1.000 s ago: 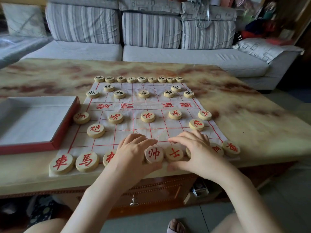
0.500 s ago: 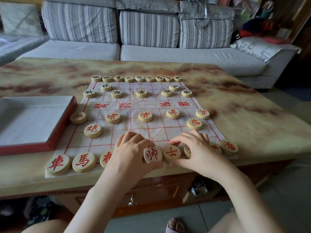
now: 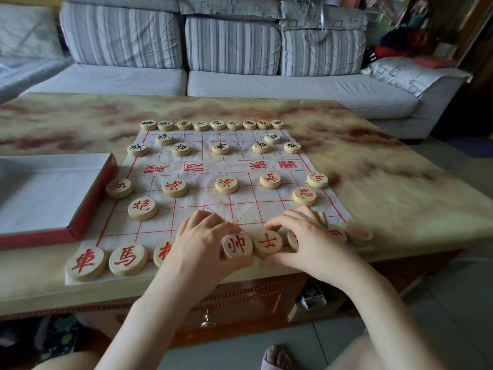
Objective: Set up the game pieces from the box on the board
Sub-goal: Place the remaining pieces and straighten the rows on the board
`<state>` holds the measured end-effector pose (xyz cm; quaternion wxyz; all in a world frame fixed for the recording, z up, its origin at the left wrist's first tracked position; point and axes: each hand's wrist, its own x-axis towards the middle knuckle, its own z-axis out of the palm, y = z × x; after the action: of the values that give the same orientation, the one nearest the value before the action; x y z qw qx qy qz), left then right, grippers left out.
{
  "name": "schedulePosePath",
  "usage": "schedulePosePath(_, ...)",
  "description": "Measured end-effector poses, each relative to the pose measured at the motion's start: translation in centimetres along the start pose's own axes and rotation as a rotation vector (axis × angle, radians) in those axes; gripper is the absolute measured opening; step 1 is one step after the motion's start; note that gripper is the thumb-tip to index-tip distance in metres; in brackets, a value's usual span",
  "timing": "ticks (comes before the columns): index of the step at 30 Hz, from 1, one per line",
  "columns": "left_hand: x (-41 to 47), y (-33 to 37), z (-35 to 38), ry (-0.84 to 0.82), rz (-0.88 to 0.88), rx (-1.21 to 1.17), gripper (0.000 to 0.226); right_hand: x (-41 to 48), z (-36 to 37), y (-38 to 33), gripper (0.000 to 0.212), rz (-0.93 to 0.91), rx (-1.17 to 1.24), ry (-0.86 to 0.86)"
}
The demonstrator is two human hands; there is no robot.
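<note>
A white cloth board [image 3: 208,209] with red grid lines lies on the marble table. Round wooden pieces with black characters fill its far rows [image 3: 217,125]; pieces with red characters stand on the near half. My left hand [image 3: 202,241] pinches the red general piece [image 3: 237,245] between thumb and fingers in the near row. My right hand [image 3: 304,236] holds the red advisor piece [image 3: 268,243] beside it and covers another piece. The two held pieces touch each other. The red box [image 3: 88,198] sits open at the left, white inside, with no pieces visible.
The marble table's [image 3: 386,198] near edge runs just below the front row of pieces. A grey striped sofa [image 3: 240,76] stands behind the table. A drawer with a metal knob [image 3: 207,322] is under the tabletop. My foot in a slipper [image 3: 274,359] shows on the floor.
Both hands stay on the general and advisor pieces in the near row; the pieces have barely shifted. The camera view has drifted slightly.
</note>
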<state>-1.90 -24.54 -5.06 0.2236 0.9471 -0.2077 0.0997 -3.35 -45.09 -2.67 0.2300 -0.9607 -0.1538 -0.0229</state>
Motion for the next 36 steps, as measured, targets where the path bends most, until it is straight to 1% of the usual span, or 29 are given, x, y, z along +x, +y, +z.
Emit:
schedulePosePath(3,0.1,0.2,-0.2,0.006,0.0,0.0,0.078,-0.4,-0.6,0.9,0.062,0.041,0.061,0.005)
schedulePosePath(5,0.3,0.6,-0.5,0.026,0.016,-0.01,0.083,-1.1,-1.6,2.5,0.064,0.127,0.14,0.072)
schedulePosePath(8,1.0,1.6,-0.5,0.045,0.062,-0.041,0.07,-2.5,-2.9,5.4,0.053,0.241,0.195,0.167)
schedulePosePath(10,1.6,2.7,0.0,0.019,0.1,-0.058,0.06,-3.3,-3.4,6.7,0.049,0.296,0.233,0.158)
schedulePosePath(12,2.3,3.9,0.7,-0.019,0.144,-0.065,0.057,-3.9,-3.5,7.5,0.05,0.319,0.252,0.161)
schedulePosePath(14,2.9,5.0,1.5,-0.038,0.185,-0.066,0.059,-4.1,-3.5,7.9,0.052,0.311,0.232,0.183)
schedulePosePath(17,3.7,6.5,2.5,-0.035,0.207,-0.055,0.061,-4.3,-3.4,8.0,0.054,0.267,0.122,0.183)
schedulePosePath(22,4.2,7.2,3.6,-0.019,0.2,0.007,0.064,-3.8,-3.3,7.6,0.067,0.229,-0.02,0.22)
schedulePosePath(24,4.3,7.2,3.8,-0.027,0.192,0.011,0.065,-3.7,-3.1,7.6,0.063,0.211,-0.069,0.247)
schedulePosePath(27,4.4,7.4,4.1,-0.029,0.193,0.0,0.063,-3.5,-3.0,7.6,0.052,0.187,-0.109,0.234)
schedulePosePath(30,4.5,7.4,4.3,-0.025,0.181,-0.006,0.06,-3.5,-3.0,7.4,0.04,0.17,-0.09,0.195)
schedulePosePath(32,4.4,7.3,4.4,-0.03,0.185,-0.003,0.058,-3.7,-3.1,7.0,0.037,0.145,-0.037,0.159)
schedulePosePath(36,4.2,7.1,4.4,-0.031,0.188,-0.01,0.056,-4.2,-3.4,6.8,0.049,0.125,0.033,0.124)
